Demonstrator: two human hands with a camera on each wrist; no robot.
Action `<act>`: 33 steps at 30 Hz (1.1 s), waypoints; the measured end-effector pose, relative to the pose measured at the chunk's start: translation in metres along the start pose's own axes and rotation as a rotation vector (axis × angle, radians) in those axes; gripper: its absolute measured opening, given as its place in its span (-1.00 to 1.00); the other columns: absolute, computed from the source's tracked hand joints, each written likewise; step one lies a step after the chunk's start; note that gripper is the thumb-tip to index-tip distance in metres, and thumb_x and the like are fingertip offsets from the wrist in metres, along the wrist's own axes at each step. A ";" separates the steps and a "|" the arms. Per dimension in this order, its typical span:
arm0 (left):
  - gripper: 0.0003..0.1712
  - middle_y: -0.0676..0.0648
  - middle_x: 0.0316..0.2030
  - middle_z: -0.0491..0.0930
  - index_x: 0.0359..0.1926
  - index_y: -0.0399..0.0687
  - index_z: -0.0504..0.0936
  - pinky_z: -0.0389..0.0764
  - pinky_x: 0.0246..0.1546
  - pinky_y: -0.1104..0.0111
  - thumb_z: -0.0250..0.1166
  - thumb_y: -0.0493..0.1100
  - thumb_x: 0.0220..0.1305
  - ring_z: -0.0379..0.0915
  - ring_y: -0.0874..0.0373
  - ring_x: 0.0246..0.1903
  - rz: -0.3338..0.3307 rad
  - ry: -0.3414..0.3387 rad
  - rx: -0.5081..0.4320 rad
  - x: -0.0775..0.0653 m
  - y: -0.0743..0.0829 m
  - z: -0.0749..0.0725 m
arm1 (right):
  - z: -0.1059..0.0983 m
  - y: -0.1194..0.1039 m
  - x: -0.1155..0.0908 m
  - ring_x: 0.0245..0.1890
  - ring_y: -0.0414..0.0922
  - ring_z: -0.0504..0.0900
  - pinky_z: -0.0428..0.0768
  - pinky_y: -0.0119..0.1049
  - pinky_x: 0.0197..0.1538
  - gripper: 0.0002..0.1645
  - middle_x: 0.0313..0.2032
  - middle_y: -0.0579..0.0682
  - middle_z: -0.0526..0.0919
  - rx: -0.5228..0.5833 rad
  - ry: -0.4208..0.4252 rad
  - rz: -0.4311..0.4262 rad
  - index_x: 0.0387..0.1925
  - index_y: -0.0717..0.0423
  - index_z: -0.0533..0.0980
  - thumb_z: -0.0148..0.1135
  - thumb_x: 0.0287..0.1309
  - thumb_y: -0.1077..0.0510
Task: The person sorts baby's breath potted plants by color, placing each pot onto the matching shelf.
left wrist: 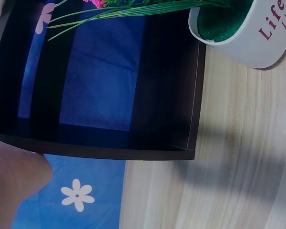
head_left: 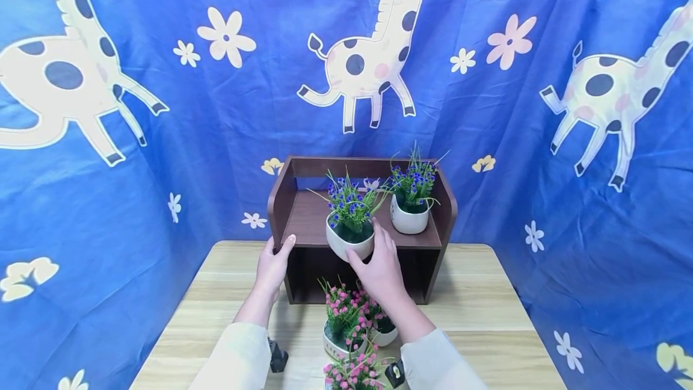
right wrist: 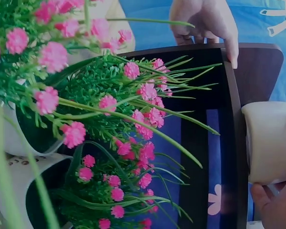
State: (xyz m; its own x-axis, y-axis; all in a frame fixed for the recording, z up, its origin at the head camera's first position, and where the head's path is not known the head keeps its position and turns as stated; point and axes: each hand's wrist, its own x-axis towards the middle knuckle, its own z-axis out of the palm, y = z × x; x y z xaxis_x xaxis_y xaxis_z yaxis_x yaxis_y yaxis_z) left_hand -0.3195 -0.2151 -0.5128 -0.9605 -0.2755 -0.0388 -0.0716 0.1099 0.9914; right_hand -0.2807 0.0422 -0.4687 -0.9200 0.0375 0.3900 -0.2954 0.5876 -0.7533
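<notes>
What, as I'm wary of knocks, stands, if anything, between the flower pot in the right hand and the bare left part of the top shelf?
Nothing visible does. The held pot is at the front edge of the shelf; another pot stands at its right end, and the left hand grips its left side.

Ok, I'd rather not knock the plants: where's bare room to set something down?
The table is bare left and right of the shelf. Its upper board has room between the left panel and the flowerpot in the right hand. Crowded: in front, where pink-flowered pots stand, and the board's right end, where another blue-flowered pot sits.
</notes>
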 end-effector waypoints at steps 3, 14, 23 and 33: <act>-0.22 -0.33 0.60 0.31 0.59 -0.01 0.33 0.12 0.71 -0.16 0.25 0.26 0.58 0.14 -0.23 0.64 0.007 -0.002 -0.002 0.000 0.000 0.002 | 0.002 -0.001 0.005 0.55 0.20 0.40 0.51 0.23 0.54 0.11 0.57 0.16 0.40 -0.025 -0.019 -0.001 0.69 0.05 0.18 0.46 0.32 -0.25; -0.20 -0.30 0.61 0.30 0.59 0.02 0.34 0.12 0.72 -0.13 0.25 0.30 0.57 0.13 -0.20 0.65 0.000 -0.009 -0.003 -0.001 0.001 0.001 | 0.010 -0.007 0.021 0.48 0.19 0.46 0.53 0.24 0.49 0.09 0.53 0.15 0.47 0.017 -0.030 0.037 0.66 0.02 0.25 0.50 0.29 -0.27; -0.19 -0.32 0.62 0.28 0.61 0.00 0.32 0.12 0.72 -0.15 0.25 0.29 0.57 0.12 -0.23 0.65 0.005 -0.001 -0.008 -0.001 0.003 0.002 | 0.001 -0.011 0.026 0.57 0.23 0.38 0.44 0.25 0.58 -0.04 0.55 0.25 0.41 0.064 -0.119 0.021 0.68 0.15 0.18 0.28 0.46 -0.14; -0.17 -0.32 0.61 0.30 0.62 0.01 0.30 0.12 0.72 -0.14 0.25 0.29 0.56 0.13 -0.23 0.65 0.001 0.000 0.002 0.001 0.000 0.001 | 0.009 -0.011 0.039 0.35 0.14 0.63 0.65 0.12 0.41 -0.13 0.36 0.19 0.60 0.050 -0.066 -0.016 0.49 0.19 0.44 0.52 0.34 -0.13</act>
State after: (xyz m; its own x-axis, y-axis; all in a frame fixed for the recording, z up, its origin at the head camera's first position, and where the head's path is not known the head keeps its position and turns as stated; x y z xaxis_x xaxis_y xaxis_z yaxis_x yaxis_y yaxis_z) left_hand -0.3204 -0.2141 -0.5127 -0.9606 -0.2753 -0.0374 -0.0707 0.1118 0.9912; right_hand -0.3158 0.0303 -0.4495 -0.9295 -0.0258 0.3678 -0.3212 0.5463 -0.7736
